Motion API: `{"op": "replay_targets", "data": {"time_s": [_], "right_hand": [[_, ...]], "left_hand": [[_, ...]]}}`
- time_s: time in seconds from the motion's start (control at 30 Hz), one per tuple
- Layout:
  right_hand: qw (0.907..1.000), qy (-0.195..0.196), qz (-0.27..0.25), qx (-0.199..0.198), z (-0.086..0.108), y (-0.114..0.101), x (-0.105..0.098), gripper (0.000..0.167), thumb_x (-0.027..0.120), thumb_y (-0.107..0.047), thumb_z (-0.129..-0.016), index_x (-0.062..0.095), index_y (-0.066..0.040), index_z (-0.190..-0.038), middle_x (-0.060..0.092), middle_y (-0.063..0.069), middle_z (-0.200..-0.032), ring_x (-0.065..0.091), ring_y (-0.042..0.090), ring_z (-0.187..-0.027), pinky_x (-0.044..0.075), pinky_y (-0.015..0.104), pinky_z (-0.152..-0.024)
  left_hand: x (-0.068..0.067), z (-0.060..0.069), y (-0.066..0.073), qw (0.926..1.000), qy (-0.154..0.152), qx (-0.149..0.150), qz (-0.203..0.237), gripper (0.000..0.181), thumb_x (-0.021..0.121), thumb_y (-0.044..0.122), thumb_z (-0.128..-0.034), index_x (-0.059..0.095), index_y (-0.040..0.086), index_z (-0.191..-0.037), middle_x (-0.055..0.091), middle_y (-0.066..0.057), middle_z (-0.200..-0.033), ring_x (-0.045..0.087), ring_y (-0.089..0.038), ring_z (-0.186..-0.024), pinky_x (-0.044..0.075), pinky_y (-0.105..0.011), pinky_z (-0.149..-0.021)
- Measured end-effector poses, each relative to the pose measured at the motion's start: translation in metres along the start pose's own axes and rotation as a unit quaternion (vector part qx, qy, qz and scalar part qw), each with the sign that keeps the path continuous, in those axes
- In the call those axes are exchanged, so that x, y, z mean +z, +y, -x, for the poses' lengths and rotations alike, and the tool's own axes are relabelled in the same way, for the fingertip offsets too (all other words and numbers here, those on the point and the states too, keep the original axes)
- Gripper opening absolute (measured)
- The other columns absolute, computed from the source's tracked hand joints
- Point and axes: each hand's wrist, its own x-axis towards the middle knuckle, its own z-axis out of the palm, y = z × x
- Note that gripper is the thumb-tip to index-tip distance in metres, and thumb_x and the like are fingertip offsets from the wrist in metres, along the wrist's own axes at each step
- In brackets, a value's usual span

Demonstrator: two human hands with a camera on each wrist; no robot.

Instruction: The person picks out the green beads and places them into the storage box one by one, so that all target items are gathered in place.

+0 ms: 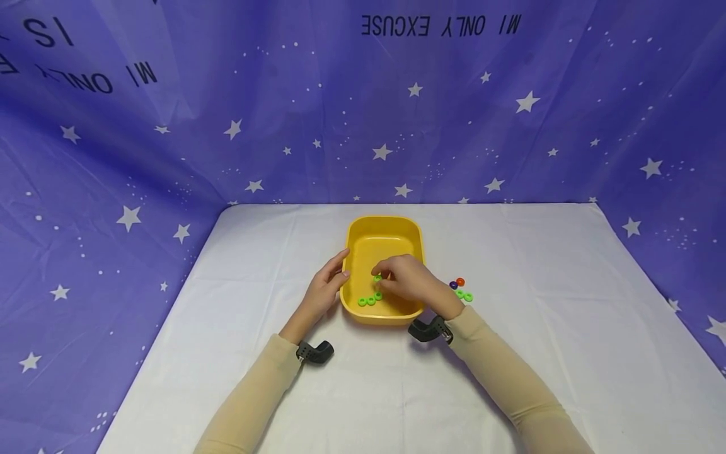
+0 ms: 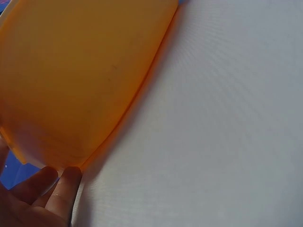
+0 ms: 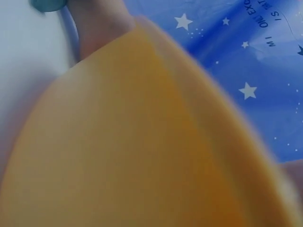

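A yellow plastic tub [image 1: 382, 224] stands on the white cloth. My left hand [image 1: 324, 290] rests against its left side, fingers fairly straight; the left wrist view has its fingertips [image 2: 71, 182] touching the tub's outer wall. Inside the tub, my right hand [image 1: 405, 277] reaches over the near half and pinches a small green ring-shaped bead [image 1: 377, 278] between thumb and index finger. Several more green beads [image 1: 371, 301] lie on the tub floor near its front left corner. The right wrist view is mostly filled by the tub's wall [image 3: 109, 132], which hides the right fingertips.
To the right of the tub lie an orange-red bead [image 1: 460, 282], a purple bead [image 1: 453, 285] and two green beads [image 1: 468, 296] on the tablecloth [image 1: 363, 391]. A purple starry curtain [image 1: 317, 113] hangs behind the table and at both sides.
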Motion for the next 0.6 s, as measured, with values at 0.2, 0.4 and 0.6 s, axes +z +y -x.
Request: {"op": "replay_targets", "data": {"time_s": [0.2,0.4,0.6], "right_hand": [[0.9979,-0.018,0.059,0.017,0.0005,-0.0007,0.0042,0.019,0.075,-0.02,-0.093,0.078,-0.011,-0.109,0.074,0.0,-0.089,0.06,0.013,-0.077,0.054,0.028,-0.074],[0.9937,-0.027,0.106,0.026,0.0011,-0.004,0.006,0.016,0.074,-0.021,-0.093,0.078,-0.014,-0.107,0.074,-0.001,-0.091,0.057,0.014,-0.075,0.053,0.029,-0.073],[0.9924,-0.027,0.114,0.038,0.0013,-0.0041,0.0093,0.016,0.074,-0.021,-0.093,0.079,-0.014,-0.107,0.075,-0.001,-0.093,0.056,0.013,-0.073,0.052,0.029,-0.072]], "left_hand": [[-0.0004,-0.001,-0.0019,1.0,-0.002,0.001,0.001,0.056,0.049,0.01,-0.1057,0.034,0.007,-0.159,0.037,-0.024,-0.162,0.044,-0.04,-0.146,0.044,-0.052,-0.117],[-0.0003,-0.0009,-0.0011,1.0,0.003,-0.004,0.002,0.055,0.049,0.011,-0.1057,0.036,0.01,-0.159,0.039,-0.023,-0.161,0.045,-0.039,-0.145,0.044,-0.051,-0.117],[-0.0016,-0.0036,-0.0064,1.0,0.0,-0.008,-0.005,0.055,0.049,0.011,-0.1059,0.035,0.01,-0.159,0.037,-0.022,-0.162,0.045,-0.038,-0.145,0.044,-0.051,-0.117]]}}
